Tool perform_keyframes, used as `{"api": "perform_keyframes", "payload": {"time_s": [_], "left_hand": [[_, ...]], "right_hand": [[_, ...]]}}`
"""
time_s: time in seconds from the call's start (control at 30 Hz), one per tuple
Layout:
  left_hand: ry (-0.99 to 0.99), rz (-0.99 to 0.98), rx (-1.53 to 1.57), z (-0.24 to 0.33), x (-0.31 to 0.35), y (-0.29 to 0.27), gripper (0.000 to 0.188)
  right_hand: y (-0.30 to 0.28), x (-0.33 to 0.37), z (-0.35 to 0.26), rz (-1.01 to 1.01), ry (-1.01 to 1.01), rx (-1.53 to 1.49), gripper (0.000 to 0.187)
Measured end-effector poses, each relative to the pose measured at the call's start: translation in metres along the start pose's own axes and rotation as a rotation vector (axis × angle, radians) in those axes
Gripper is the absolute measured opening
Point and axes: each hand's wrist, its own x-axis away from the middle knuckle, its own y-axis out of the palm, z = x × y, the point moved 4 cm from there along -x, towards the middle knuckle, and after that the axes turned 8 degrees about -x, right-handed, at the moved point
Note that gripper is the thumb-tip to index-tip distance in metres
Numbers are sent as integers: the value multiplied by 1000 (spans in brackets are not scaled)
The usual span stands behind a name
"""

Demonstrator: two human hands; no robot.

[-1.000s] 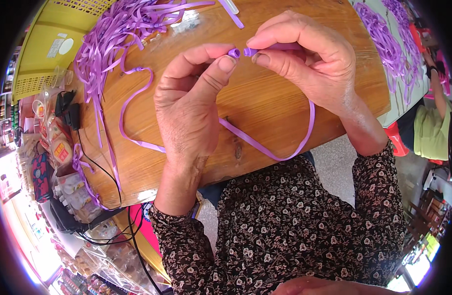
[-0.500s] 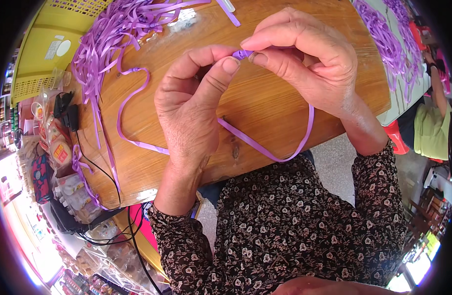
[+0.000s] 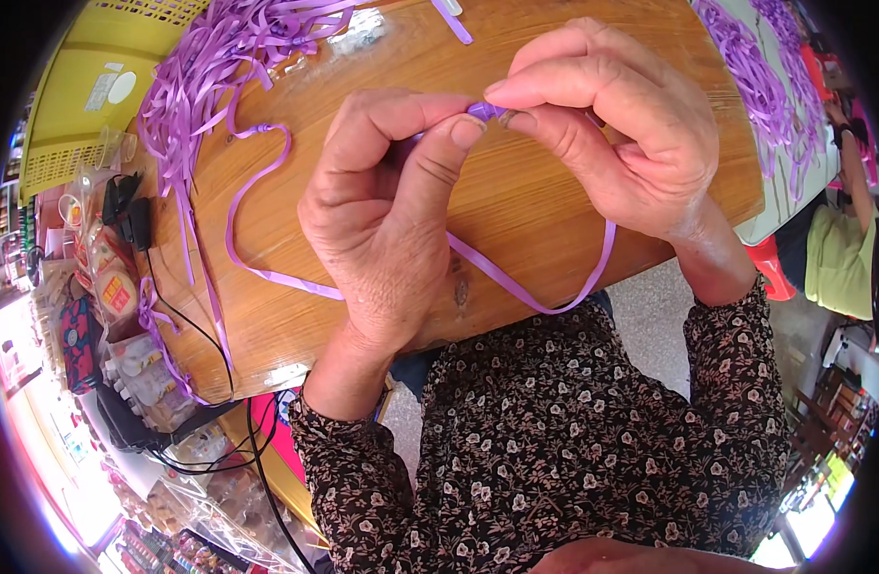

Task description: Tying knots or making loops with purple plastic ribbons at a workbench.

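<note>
Above the table, my left hand (image 3: 387, 210) and my right hand (image 3: 616, 124) meet, thumbs and forefingers pinching a purple ribbon (image 3: 516, 292). Between the fingertips shows a small purple piece (image 3: 484, 111), a knot or clip on the ribbon; its exact form is too small to tell. From my right hand the ribbon hangs in a loop towards the table's near edge and runs back up behind my left hand. Another length of it curves over the wood to the left, with a small knot-like lump (image 3: 261, 128) near the pile.
A heap of purple ribbons (image 3: 186, 115) covers the far left of the wooden table (image 3: 516, 191), beside a yellow basket (image 3: 90, 96). More ribbons (image 3: 746, 77) lie on a white table at right. Black cables (image 3: 186, 320) and plastic bags (image 3: 105, 268) crowd the left edge. Another person's arm (image 3: 851, 167) shows far right.
Both hands have shifted slightly to the right, still pinching the ribbon. The small purple piece between the fingertips has moved with them and looks turned.
</note>
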Motion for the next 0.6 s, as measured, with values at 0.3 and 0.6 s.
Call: {"api": "perform_keyframes", "payload": {"time_s": [0.3, 0.6], "left_hand": [[115, 18, -98, 7, 5, 1, 10], [90, -26, -35, 5, 5, 0, 12]], "right_hand": [[-1, 4, -1, -87, 6, 48, 19], [-4, 11, 9, -67, 69, -113, 18]]}}
